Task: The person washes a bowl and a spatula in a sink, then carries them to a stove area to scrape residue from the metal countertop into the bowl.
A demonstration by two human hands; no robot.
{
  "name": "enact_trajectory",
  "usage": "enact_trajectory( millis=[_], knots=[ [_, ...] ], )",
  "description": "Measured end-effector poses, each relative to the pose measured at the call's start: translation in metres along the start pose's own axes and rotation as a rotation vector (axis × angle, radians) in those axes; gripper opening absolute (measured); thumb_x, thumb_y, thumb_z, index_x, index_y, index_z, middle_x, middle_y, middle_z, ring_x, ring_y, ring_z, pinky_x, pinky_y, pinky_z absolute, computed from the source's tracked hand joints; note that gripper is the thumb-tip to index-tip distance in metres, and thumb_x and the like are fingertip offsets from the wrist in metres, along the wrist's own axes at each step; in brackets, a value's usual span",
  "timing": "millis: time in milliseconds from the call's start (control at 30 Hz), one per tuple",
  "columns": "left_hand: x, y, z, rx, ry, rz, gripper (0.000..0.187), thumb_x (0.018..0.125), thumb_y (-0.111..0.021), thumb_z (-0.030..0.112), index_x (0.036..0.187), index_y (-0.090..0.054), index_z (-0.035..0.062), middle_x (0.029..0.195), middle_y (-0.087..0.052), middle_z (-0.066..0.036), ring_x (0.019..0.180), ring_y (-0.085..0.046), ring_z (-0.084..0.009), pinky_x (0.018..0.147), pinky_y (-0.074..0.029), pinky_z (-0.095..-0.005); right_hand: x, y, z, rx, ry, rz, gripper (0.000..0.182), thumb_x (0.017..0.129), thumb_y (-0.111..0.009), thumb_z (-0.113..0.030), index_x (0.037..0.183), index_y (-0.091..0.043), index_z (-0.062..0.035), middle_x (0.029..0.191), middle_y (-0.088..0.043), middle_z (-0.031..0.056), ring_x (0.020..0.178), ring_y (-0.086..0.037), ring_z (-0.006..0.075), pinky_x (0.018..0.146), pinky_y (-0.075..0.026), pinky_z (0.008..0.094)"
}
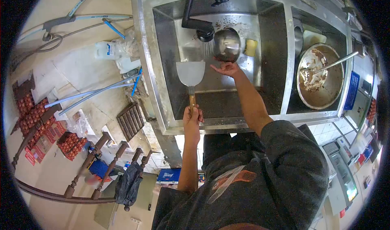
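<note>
My left hand is wrapped round the wooden handle of a wide-bladed metal spatula, held blade away from me over the near part of the sink. Inside the left basin, a round metal bowl sits by the stream from a black faucet. Right at the bowl's near rim is my right hand, its fingers apart and the thumb side stretched toward the spatula. A yellow sponge lies to the right of the bowl, and dark bits of residue are scattered on the basin floor behind it.
The right basin holds a large smeared metal bowl with a long-handled utensil across it. Egg trays, blue pipes and a wooden railing are off to the left. The sink's metal rim borders the basins.
</note>
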State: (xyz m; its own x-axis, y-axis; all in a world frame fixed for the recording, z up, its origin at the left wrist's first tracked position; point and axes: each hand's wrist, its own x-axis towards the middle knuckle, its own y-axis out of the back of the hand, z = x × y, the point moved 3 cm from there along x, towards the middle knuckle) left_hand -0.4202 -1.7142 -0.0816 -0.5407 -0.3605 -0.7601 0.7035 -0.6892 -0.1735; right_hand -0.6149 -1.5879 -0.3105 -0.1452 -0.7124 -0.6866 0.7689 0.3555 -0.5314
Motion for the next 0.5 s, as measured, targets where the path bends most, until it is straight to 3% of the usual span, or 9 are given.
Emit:
enact_trajectory(
  millis=[67, 100, 167, 200, 267, 300, 367, 433, 500],
  knots=[
    [-0.001, -0.004, -0.001, 0.009, 0.001, 0.009, 0.019, 0.094, -0.049, 0.024, 0.099, -0.048, 0.0058, 0.073, -0.046, 0.000, 0.063, -0.040, -0.0076, 0.058, -0.036, -0.0231, 0.000, -0.007, 0.002, -0.174, 0.102, 0.001, 0.057, 0.087, -0.046, -0.050, 0.130, -0.043, -0.0135, 0.128, -0.048, 0.0124, 0.118, -0.045, 0.0293, 0.097, -0.037, 0.0547],
    [-0.002, -0.005, -0.002, 0.012, 0.009, 0.017, 0.019, 0.094, -0.049, 0.024, 0.099, -0.048, 0.0059, 0.073, -0.046, 0.000, 0.063, -0.040, -0.0075, 0.058, -0.036, -0.0228, -0.004, -0.012, 0.004, -0.342, 0.221, 0.005, 0.057, 0.087, -0.046, -0.048, 0.131, -0.042, -0.0128, 0.127, -0.049, 0.0120, 0.117, -0.046, 0.0294, 0.098, -0.037, 0.0534],
    [-0.001, -0.008, -0.003, 0.038, 0.004, 0.019, 0.019, 0.094, -0.049, 0.025, 0.099, -0.047, 0.0061, 0.072, -0.046, 0.001, 0.062, -0.040, -0.0070, 0.058, -0.035, -0.0224, 0.000, -0.005, -0.012, -0.826, 0.568, 0.001, 0.045, 0.087, -0.047, -0.037, 0.121, -0.046, -0.0077, 0.108, -0.052, 0.0106, 0.100, -0.052, 0.0271, 0.094, -0.040, 0.0510],
    [-0.001, -0.011, -0.002, 0.063, -0.006, 0.013, 0.020, 0.094, -0.049, 0.025, 0.099, -0.047, 0.0062, 0.072, -0.046, 0.001, 0.062, -0.039, -0.0067, 0.057, -0.035, -0.0221, 0.022, 0.027, -0.037, -1.139, 0.795, -0.006, 0.035, 0.086, -0.048, -0.028, 0.111, -0.050, -0.0032, 0.089, -0.055, 0.0096, 0.084, -0.057, 0.0248, 0.090, -0.044, 0.0500],
    [0.000, -0.018, 0.000, 0.108, -0.017, -0.001, 0.019, 0.094, -0.048, 0.025, 0.099, -0.047, 0.0065, 0.072, -0.046, 0.001, 0.061, -0.039, -0.0062, 0.056, -0.035, -0.0219, 0.060, 0.093, -0.081, -1.532, 0.940, 0.072, 0.035, 0.084, -0.052, -0.027, 0.108, -0.052, -0.0012, 0.086, -0.056, 0.0131, 0.080, -0.060, 0.0266, 0.088, -0.047, 0.0474],
    [0.003, -0.022, 0.002, 0.130, -0.018, -0.011, 0.019, 0.095, -0.048, 0.025, 0.099, -0.047, 0.0067, 0.072, -0.046, 0.001, 0.061, -0.039, -0.0059, 0.055, -0.035, -0.0220, 0.076, 0.126, -0.101, -1.609, 0.853, 0.156, 0.047, 0.082, -0.054, -0.035, 0.116, -0.050, -0.0037, 0.102, -0.055, 0.0176, 0.092, -0.057, 0.0307, 0.090, -0.045, 0.0457],
    [0.015, -0.029, 0.001, 0.183, -0.035, -0.042, 0.018, 0.095, -0.048, 0.025, 0.097, -0.047, 0.0072, 0.072, -0.046, 0.002, 0.060, -0.039, -0.0055, 0.054, -0.035, -0.0219, 0.071, 0.131, -0.100, -1.735, 0.850, 0.405, 0.051, 0.079, -0.056, -0.038, 0.115, -0.052, -0.0021, 0.110, -0.057, 0.0226, 0.099, -0.058, 0.0347, 0.088, -0.045, 0.0433],
    [0.034, -0.035, -0.007, 0.243, -0.068, -0.082, 0.018, 0.095, -0.047, 0.026, 0.093, -0.047, 0.0078, 0.071, -0.046, 0.002, 0.059, -0.039, -0.0052, 0.053, -0.034, -0.0219, 0.034, 0.082, -0.060, -1.859, 0.951, 0.663, 0.042, 0.077, -0.054, -0.028, 0.103, -0.058, 0.0048, 0.100, -0.062, 0.0237, 0.092, -0.061, 0.0347, 0.081, -0.047, 0.0419],
    [0.050, -0.041, -0.013, 0.331, -0.069, -0.085, 0.019, 0.095, -0.047, 0.026, 0.090, -0.045, 0.0082, 0.071, -0.045, 0.002, 0.058, -0.039, -0.0055, 0.051, -0.034, -0.0217, 0.004, 0.044, -0.030, -2.041, 0.899, 0.778, 0.042, 0.076, -0.054, -0.025, 0.099, -0.059, 0.0091, 0.097, -0.063, 0.0254, 0.091, -0.062, 0.0356, 0.080, -0.047, 0.0411]
  ],
)
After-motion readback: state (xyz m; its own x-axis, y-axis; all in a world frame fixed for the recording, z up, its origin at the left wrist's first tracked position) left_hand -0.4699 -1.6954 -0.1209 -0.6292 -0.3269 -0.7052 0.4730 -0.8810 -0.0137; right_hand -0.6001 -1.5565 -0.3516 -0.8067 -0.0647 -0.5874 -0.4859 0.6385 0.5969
